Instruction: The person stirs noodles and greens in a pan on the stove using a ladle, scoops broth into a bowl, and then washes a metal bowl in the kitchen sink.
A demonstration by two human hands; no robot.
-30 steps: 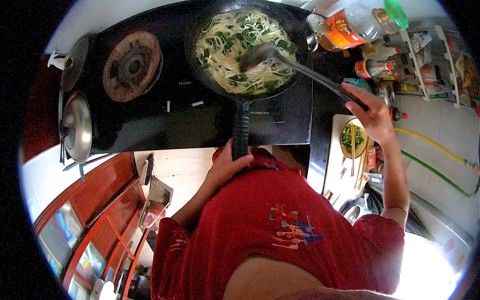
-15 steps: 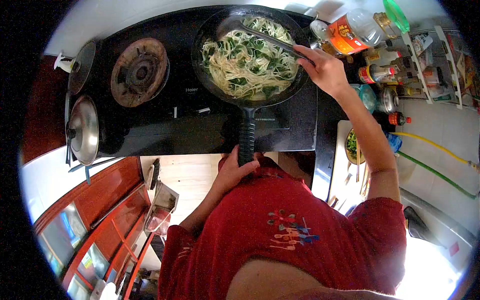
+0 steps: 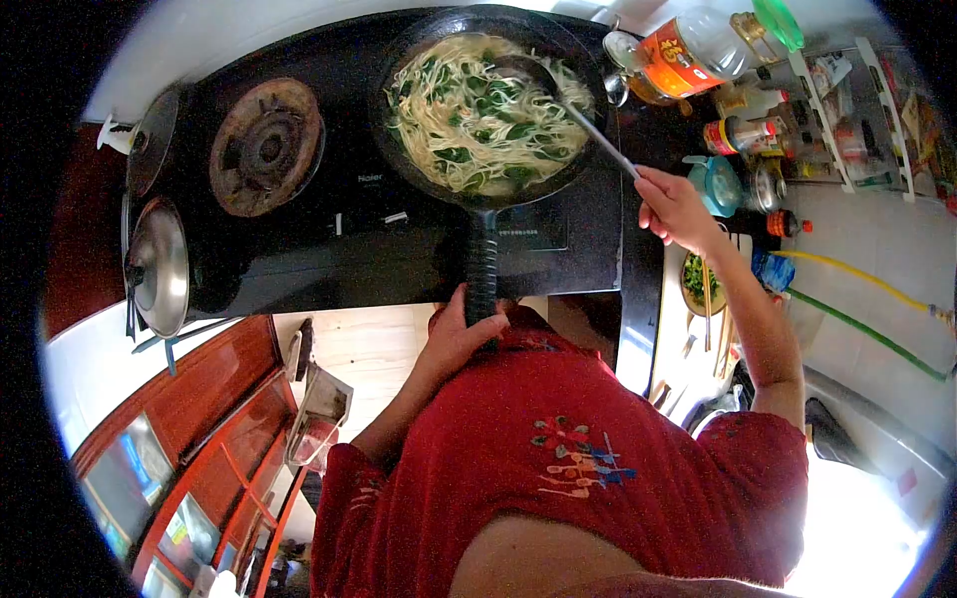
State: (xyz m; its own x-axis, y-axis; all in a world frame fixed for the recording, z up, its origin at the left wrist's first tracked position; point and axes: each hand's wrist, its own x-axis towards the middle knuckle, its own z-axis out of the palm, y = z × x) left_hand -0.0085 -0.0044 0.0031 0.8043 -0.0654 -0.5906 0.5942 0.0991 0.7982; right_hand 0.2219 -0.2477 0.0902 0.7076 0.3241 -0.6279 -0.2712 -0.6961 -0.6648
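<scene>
A dark wok point(image 3: 394, 149) full of pale noodles point(image 3: 439, 110) and dark green leaves sits on the black cooktop. My left hand point(image 3: 461, 334) is closed around the lower end of its ribbed black handle point(image 3: 482, 259). To the right of the wok, my right hand point(image 3: 678, 207) grips the end of a long-handled spatula point(image 3: 603, 140). The spatula's dark head rests at the upper right among the noodles, so its exact shape is partly hidden.
A rusty burner point(image 3: 267, 148) is on the left, with a metal lid point(image 3: 161, 267) near the cooktop's edge. A large oil bottle point(image 3: 688, 58), sauce bottles point(image 3: 743, 134) and a teal container point(image 3: 716, 185) stand at right. Chopsticks point(image 3: 709, 304) lie over a bowl of chopped greens point(image 3: 695, 277).
My right hand has moved right and down, away from the wok's rim. The spatula's head has shifted right through the noodles. My left hand stays on the handle.
</scene>
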